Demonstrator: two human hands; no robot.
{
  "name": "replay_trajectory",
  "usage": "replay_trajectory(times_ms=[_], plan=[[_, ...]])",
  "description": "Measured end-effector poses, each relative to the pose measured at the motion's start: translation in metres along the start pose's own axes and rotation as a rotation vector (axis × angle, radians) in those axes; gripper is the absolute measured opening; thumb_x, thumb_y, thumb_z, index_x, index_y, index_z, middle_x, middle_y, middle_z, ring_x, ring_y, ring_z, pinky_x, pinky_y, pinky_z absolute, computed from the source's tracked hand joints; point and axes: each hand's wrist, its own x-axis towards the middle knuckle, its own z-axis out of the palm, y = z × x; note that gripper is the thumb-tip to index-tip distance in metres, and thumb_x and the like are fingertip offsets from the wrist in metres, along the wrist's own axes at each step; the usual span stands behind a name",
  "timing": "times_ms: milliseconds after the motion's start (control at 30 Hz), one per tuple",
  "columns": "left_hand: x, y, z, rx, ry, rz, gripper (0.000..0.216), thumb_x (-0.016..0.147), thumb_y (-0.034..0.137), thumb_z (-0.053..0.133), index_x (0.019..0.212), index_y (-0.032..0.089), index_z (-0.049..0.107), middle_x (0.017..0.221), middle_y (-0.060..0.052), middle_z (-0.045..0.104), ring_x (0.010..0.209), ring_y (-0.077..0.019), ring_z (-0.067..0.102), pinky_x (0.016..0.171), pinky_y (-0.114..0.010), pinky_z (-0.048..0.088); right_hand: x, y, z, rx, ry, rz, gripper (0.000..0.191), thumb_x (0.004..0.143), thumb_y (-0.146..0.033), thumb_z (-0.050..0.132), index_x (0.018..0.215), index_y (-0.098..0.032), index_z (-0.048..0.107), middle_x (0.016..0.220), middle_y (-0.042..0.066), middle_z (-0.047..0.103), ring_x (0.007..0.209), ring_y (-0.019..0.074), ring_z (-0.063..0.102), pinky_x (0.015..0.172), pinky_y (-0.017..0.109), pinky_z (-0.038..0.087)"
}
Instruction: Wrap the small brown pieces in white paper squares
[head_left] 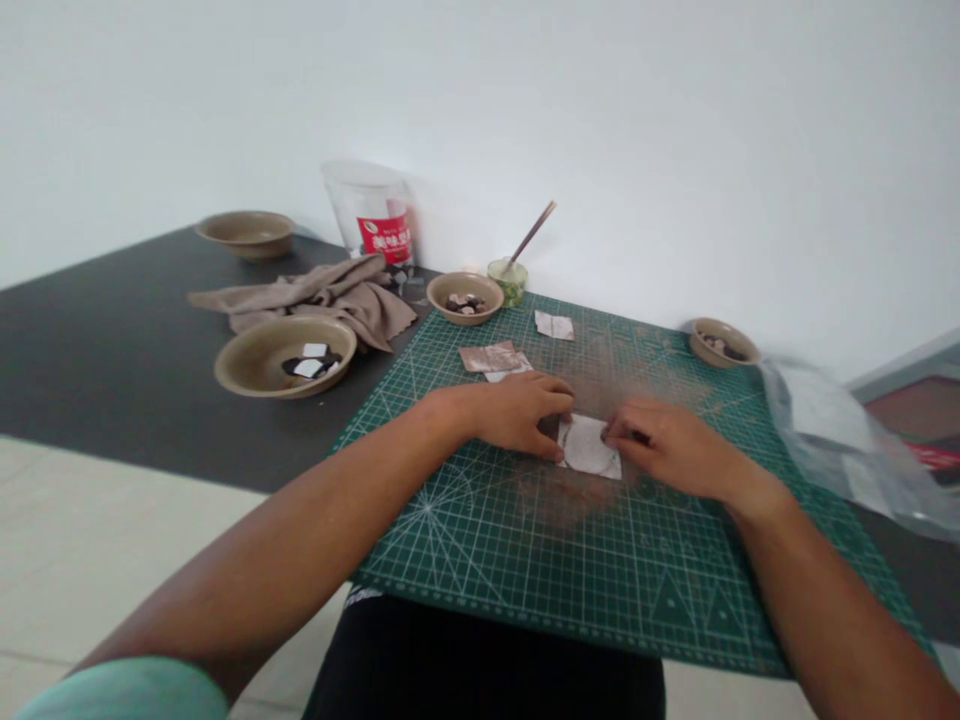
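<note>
A small white square sheet with brown smudges lies on the green cutting mat. My left hand is spread at its left edge, thumb on the lower left corner and fingers by the upper left one. Over the right side of the sheet is my right hand, its thumb and fingertips pinched together. Something small and dark shows at that pinch, too hidden to name. Brown dust covers the mat around both hands. Beyond my left hand lie a creased brown piece of sheet and another whitish sheet.
Bowls with small dark and pale pieces stand at the mat's back left, back right and on the dark table. Further items are a brown cloth, a clear tub, a green cup with sticks and a plastic bag.
</note>
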Motion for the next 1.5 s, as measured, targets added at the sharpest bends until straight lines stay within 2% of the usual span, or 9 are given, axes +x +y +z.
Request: replay_trajectory(times_ms=[133, 300, 467, 633, 833, 1067, 1267, 1400, 1500], plan=[[0.0, 0.001, 0.0, 0.012, -0.002, -0.012, 0.049, 0.083, 0.054, 0.067, 0.117, 0.019, 0.061, 0.142, -0.012, 0.051, 0.128, -0.0301, 0.05, 0.105, -0.04, 0.039, 0.0, -0.01, 0.005, 0.104, -0.05, -0.104, 0.01, 0.096, -0.021, 0.055, 0.092, -0.021, 0.063, 0.095, 0.003, 0.063, 0.087, 0.0166, 0.059, 0.078, 0.03, 0.045], [0.0, 0.0, 0.001, 0.019, 0.015, 0.002, 0.048, 0.083, 0.052, 0.068, 0.117, 0.019, 0.061, 0.142, -0.012, 0.051, 0.13, -0.0298, 0.048, 0.107, -0.04, 0.037, 0.003, 0.001, 0.004, -0.045, 0.091, 0.077, 0.012, 0.096, -0.025, 0.055, 0.089, -0.019, 0.062, 0.09, 0.005, 0.061, 0.082, 0.0193, 0.058, 0.074, 0.033, 0.044], [0.0, 0.001, 0.0, 0.025, -0.01, 0.0, 0.048, 0.083, 0.051, 0.069, 0.117, 0.019, 0.061, 0.143, -0.012, 0.05, 0.131, -0.0304, 0.047, 0.107, -0.041, 0.036, -0.004, -0.008, 0.004, 0.093, -0.074, -0.067, 0.009, 0.095, -0.021, 0.055, 0.092, -0.021, 0.064, 0.092, 0.003, 0.064, 0.085, 0.0169, 0.06, 0.077, 0.03, 0.046], [0.0, 0.0, 0.001, 0.031, 0.011, -0.014, 0.05, 0.082, 0.052, 0.068, 0.119, 0.019, 0.06, 0.143, -0.013, 0.05, 0.13, -0.0303, 0.048, 0.106, -0.04, 0.037, 0.009, -0.011, 0.01, -0.016, 0.081, -0.006, 0.014, 0.098, -0.025, 0.051, 0.091, -0.019, 0.062, 0.096, 0.007, 0.063, 0.087, 0.0197, 0.058, 0.077, 0.034, 0.045], [0.0, 0.001, 0.001, 0.008, -0.002, -0.008, 0.048, 0.083, 0.052, 0.068, 0.117, 0.019, 0.061, 0.144, -0.013, 0.05, 0.13, -0.0308, 0.047, 0.106, -0.042, 0.037, -0.003, -0.005, 0.004, 0.081, -0.03, -0.078, 0.011, 0.093, -0.017, 0.054, 0.092, -0.021, 0.065, 0.09, 0.004, 0.065, 0.081, 0.0173, 0.06, 0.074, 0.032, 0.047], [0.0, -0.002, 0.002, -0.003, 0.012, 0.006, 0.046, 0.083, 0.051, 0.068, 0.117, 0.02, 0.061, 0.142, -0.011, 0.05, 0.128, -0.0282, 0.049, 0.105, -0.039, 0.038, 0.012, -0.004, 0.01, -0.053, 0.116, -0.006, 0.01, 0.096, -0.021, 0.054, 0.093, -0.019, 0.063, 0.095, 0.007, 0.066, 0.089, 0.0202, 0.061, 0.079, 0.034, 0.046], [0.0, 0.001, 0.0, 0.019, -0.004, 0.002, 0.05, 0.084, 0.053, 0.067, 0.119, 0.018, 0.061, 0.143, -0.013, 0.05, 0.129, -0.0294, 0.048, 0.106, -0.04, 0.038, 0.005, -0.009, 0.012, 0.069, -0.003, -0.145, 0.012, 0.096, -0.018, 0.053, 0.093, -0.021, 0.064, 0.096, 0.004, 0.067, 0.088, 0.0175, 0.062, 0.08, 0.031, 0.048], [0.0, 0.001, 0.0, 0.015, 0.009, 0.003, 0.049, 0.083, 0.051, 0.069, 0.119, 0.018, 0.061, 0.143, -0.014, 0.05, 0.13, -0.0305, 0.048, 0.107, -0.041, 0.037, 0.012, -0.005, 0.009, -0.037, 0.109, -0.031, 0.011, 0.096, -0.022, 0.054, 0.09, -0.019, 0.063, 0.094, 0.007, 0.066, 0.088, 0.0204, 0.06, 0.078, 0.034, 0.047], [0.0, 0.001, 0.001, 0.0, 0.011, -0.003, 0.047, 0.082, 0.049, 0.07, 0.117, 0.018, 0.062, 0.143, -0.013, 0.05, 0.131, -0.031, 0.047, 0.107, -0.042, 0.037, 0.007, 0.001, 0.0, -0.032, 0.066, 0.027, 0.009, 0.094, -0.02, 0.056, 0.089, -0.02, 0.063, 0.09, 0.005, 0.066, 0.084, 0.0198, 0.06, 0.076, 0.034, 0.046]])
